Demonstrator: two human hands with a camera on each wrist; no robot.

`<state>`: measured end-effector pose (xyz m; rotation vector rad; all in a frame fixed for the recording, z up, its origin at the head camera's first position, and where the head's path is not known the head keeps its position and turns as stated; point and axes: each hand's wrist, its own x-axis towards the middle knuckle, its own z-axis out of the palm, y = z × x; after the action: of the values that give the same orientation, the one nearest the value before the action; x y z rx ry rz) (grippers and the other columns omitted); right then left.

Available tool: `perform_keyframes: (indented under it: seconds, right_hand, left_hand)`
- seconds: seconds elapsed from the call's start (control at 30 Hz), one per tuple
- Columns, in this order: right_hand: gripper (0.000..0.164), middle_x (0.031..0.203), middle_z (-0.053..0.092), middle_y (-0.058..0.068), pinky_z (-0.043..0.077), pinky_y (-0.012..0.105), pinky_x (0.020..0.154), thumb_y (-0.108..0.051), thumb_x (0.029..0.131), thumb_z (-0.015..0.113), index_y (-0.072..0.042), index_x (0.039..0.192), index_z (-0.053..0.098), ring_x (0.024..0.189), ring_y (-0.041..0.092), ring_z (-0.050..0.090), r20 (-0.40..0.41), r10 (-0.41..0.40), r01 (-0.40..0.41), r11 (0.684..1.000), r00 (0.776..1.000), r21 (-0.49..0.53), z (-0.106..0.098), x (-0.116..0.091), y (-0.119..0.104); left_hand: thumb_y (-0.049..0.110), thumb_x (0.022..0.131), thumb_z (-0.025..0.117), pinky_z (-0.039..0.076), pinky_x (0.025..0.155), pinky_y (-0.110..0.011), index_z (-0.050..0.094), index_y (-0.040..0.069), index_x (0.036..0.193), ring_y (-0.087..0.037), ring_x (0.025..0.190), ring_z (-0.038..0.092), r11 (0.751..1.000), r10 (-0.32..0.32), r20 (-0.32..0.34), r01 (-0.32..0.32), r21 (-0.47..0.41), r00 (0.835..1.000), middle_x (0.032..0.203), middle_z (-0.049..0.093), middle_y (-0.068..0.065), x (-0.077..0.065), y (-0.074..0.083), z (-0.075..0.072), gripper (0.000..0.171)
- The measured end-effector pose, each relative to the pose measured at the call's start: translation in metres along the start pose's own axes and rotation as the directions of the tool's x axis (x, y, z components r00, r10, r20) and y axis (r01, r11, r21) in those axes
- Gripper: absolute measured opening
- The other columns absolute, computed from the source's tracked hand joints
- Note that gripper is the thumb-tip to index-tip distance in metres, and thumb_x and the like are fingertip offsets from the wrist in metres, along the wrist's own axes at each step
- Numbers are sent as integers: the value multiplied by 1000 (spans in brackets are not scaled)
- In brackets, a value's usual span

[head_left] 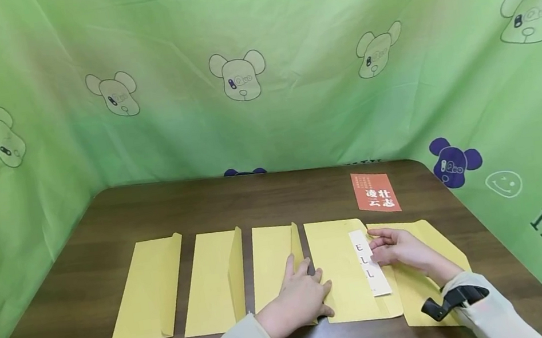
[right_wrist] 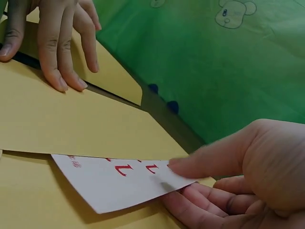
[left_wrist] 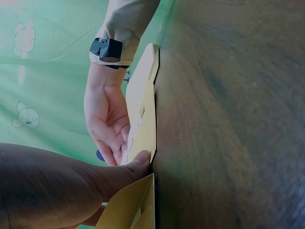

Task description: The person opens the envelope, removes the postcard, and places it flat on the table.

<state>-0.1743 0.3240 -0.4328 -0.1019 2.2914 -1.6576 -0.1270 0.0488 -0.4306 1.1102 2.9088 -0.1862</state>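
Observation:
My right hand (head_left: 407,251) pinches a white card (head_left: 371,270) printed with "ELL" between thumb and fingers. Most of the card's length shows at the right side of a yellow envelope (head_left: 335,275). In the right wrist view, one long edge of the card (right_wrist: 102,191) is hidden under the envelope's upper layer (right_wrist: 95,119). Spread fingers of my left hand (head_left: 300,300) press on that envelope's left edge, while the palm lies over the neighbouring envelope (head_left: 267,273). Beneath my right hand lies another yellow envelope (head_left: 419,301), overlapped at its left.
Two more yellow envelopes (head_left: 145,290) (head_left: 211,281) lie to the left, their flaps on the right side. A red card (head_left: 376,194) with white characters is behind the row. Green printed cloth (head_left: 296,125) borders the brown wooden table (head_left: 203,201).

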Motion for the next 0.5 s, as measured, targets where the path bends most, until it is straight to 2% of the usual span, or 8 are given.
perform_keyframes:
  seconds: [0.17,0.33,0.5]
  right_hand:
    - [81,104,61,13,53,23,74,13,73,74,23,141,31,90,14,58,-24,-23,21,997,999,-73,1,0,4]
    - [71,98,60,11,53,24,71,12,75,73,23,136,40,87,14,58,-42,-50,46,995,998,-92,3,-1,6]
    - [65,100,57,14,56,27,67,12,79,69,24,136,40,84,14,58,-41,-53,49,995,998,-85,6,-3,6]
  left_hand:
    - [63,84,63,21,113,-54,64,36,133,-25,139,40,1000,-6,0,6,-1,1000,141,56,7,0,0,0,57]
    - [63,84,63,21,113,-54,64,36,133,-25,139,40,1000,-7,0,7,2,1000,141,57,7,0,0,-1,56]
    - [63,84,63,22,113,-55,64,36,134,-25,139,40,1000,-2,-1,2,6,1000,141,56,7,0,0,0,56]
